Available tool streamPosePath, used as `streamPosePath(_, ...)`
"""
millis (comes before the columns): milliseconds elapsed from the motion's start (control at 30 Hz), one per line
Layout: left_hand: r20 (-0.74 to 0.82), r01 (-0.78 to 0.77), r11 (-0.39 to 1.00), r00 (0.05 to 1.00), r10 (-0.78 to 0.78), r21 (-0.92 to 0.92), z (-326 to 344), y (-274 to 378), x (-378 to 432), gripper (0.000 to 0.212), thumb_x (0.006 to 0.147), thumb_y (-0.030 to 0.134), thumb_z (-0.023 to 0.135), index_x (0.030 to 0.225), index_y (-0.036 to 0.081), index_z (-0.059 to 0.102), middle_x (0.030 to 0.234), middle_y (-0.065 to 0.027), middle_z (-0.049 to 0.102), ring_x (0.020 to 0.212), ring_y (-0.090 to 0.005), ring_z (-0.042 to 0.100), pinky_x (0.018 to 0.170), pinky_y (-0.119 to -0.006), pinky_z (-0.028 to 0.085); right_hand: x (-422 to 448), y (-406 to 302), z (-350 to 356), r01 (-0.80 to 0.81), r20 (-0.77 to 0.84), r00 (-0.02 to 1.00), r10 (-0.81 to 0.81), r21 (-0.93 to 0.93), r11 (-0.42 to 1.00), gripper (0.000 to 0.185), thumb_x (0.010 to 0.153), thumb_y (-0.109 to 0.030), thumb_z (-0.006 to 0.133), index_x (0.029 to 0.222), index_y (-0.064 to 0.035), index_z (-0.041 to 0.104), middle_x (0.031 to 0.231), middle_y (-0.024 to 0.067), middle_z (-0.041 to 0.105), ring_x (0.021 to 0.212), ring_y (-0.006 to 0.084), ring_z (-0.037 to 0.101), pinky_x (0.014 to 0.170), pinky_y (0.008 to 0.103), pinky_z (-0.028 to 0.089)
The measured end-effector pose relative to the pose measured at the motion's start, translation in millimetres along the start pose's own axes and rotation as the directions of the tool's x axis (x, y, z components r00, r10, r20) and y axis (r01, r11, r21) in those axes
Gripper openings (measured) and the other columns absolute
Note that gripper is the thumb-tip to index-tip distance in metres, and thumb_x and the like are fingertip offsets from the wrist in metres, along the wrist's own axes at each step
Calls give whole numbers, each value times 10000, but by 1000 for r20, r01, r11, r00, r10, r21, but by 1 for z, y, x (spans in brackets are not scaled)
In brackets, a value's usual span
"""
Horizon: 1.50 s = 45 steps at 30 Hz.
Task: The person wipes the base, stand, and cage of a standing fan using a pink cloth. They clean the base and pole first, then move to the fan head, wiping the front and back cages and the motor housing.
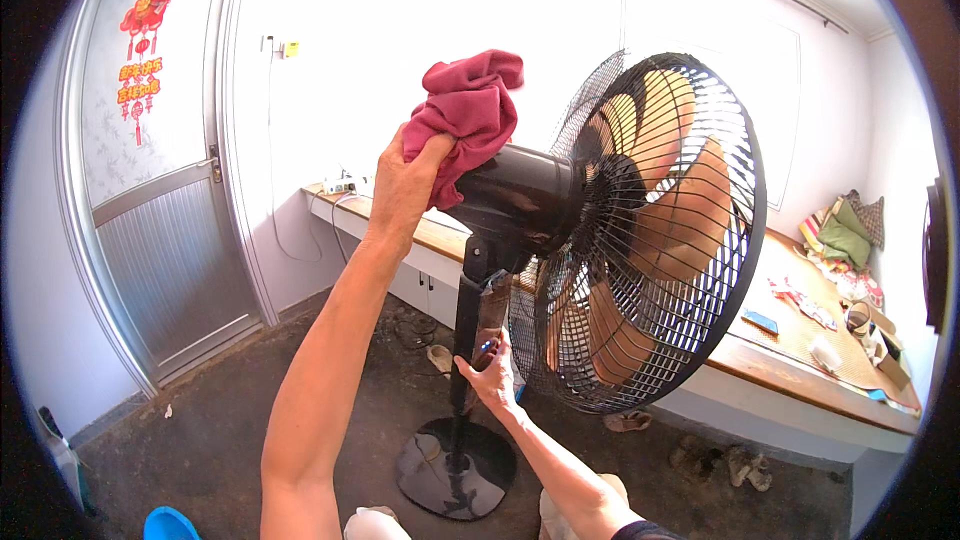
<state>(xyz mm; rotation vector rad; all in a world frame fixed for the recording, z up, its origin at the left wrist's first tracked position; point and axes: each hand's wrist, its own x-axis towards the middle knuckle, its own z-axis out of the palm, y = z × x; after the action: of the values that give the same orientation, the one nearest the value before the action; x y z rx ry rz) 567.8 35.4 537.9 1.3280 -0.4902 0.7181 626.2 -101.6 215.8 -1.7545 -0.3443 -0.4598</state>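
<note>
My left hand (405, 180) grips a crumpled dark-red cloth (469, 109) against the rear end of the black motor housing (525, 191) of a pedestal fan. Lower down, my right hand (491, 379) is closed around the fan's upright column (466, 315), by its control panel. To the right of the housing, the round wire grille (757, 217) encloses brownish blades (682, 217). The fan's black base (457, 469) rests on the dark floor below my hands.
A wooden-edged platform (810, 397) behind the fan bears a mat, cushions (844, 236), a blue phone-like object (760, 321) and a box. Shoes (750, 467) lie beneath. A closed door (176, 262) is at left, a blue basin (169, 525) at the lower left, cables (409, 330) behind the column.
</note>
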Motion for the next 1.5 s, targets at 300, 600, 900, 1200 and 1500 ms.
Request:
streamPosePath(300, -35, -44, 990, 998, 49, 132, -36, -9, -33, 348, 823, 149, 635, 1150, 32, 623, 927, -46, 660, 806, -139, 628, 737, -281, 514, 6, 7, -1, 37, -43, 998, -40, -80, 996, 1069, 739, -487, 804, 1446, 80, 238, 1288, 274, 530, 1152, 364, 573, 965, 415, 479)
streamPosePath(600, 371, -419, 154, 889, 268, 895, 70, 33, 32, 406, 746, 332, 649, 1079, 101, 679, 988, -157, 677, 900, -341, 664, 833, -463, 501, 13, 43, 8, 123, -105, 985, -136, -124, 985, 1106, 696, -367, 863, 1475, 27, 183, 1223, 218, 543, 1102, 299, 576, 940, 375, 489)
streamPosePath(900, 500, -733, 189, 606, 619, 654, 71, -3, -53, 524, 574, 145, 827, 1064, 106, 643, 1225, -136, 540, 1124, -353, 510, 913, -448, 460, 10, 37, -1, 165, -143, 964, -224, -341, 926, 1100, 696, -421, 848, 1458, 48, 208, 1214, 238, 532, 1133, 345, 560, 967, 416, 477)
streamPosePath(1200, 328, -453, 576, 891, 314, 681, 28, -92, -127, 429, 655, 184, 765, 1040, 52, 628, 1082, -128, 574, 986, -367, 557, 832, -439, 491, 24, 56, 7, 134, 5, 990, -138, 220, 966, 955, 724, -189, 851, 1449, 6, 261, 1346, 166, 481, 1233, 276, 488, 1042, 372, 395)
streamPosePath(1500, 160, -32, 999, 986, 37, -34, 64, -23, -121, 204, 859, 123, 612, 1026, 6, 603, 816, -27, 591, 748, -77, 504, 680, -238, 456, 14, 52, -1, 195, -112, 977, -181, 127, 973, 858, 729, -259, 841, 1386, 9, 358, 1275, 186, 522, 1173, 298, 541, 992, 379, 443)
